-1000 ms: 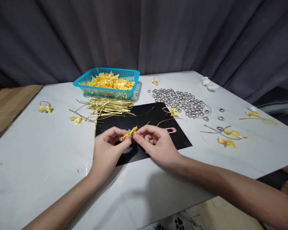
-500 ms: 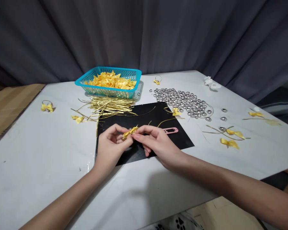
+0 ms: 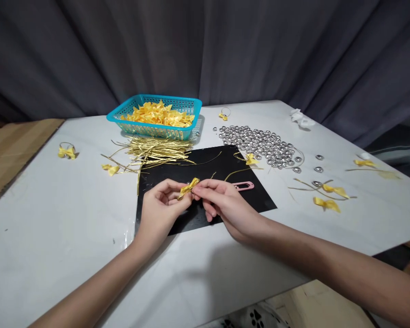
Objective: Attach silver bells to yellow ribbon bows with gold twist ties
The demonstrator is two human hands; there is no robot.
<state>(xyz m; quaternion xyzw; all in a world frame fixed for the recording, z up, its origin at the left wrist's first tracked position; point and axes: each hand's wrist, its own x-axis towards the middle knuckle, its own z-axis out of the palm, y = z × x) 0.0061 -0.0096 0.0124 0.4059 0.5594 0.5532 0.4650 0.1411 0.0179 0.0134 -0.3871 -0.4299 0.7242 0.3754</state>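
A small yellow ribbon bow (image 3: 189, 187) is pinched between my two hands above the black mat (image 3: 187, 166). My left hand (image 3: 164, 202) holds its left side with thumb and forefinger. From the other side, the fingertips of my right hand (image 3: 222, 200) close on the bow's right end; any wire in them is too small to make out. A bit of silver shows behind the bow. Just past my right fingers lies a pink cutter (image 3: 249, 185), partly hidden by that hand. Gold twist ties (image 3: 159, 149) lie in a pile beyond my left hand.
A blue basket (image 3: 111, 116) of yellow bows stands at the back. Right of it spreads a heap of silver beads (image 3: 259, 143). Loose bows with ties (image 3: 328, 204) lie at the right, another bow (image 3: 67, 151) at the left. White scraps (image 3: 302, 119) sit near the far right edge.
Both hands have shifted slightly to the right with the bow. The bow has turned a little, so more of its front shows. Everything else lies as before.
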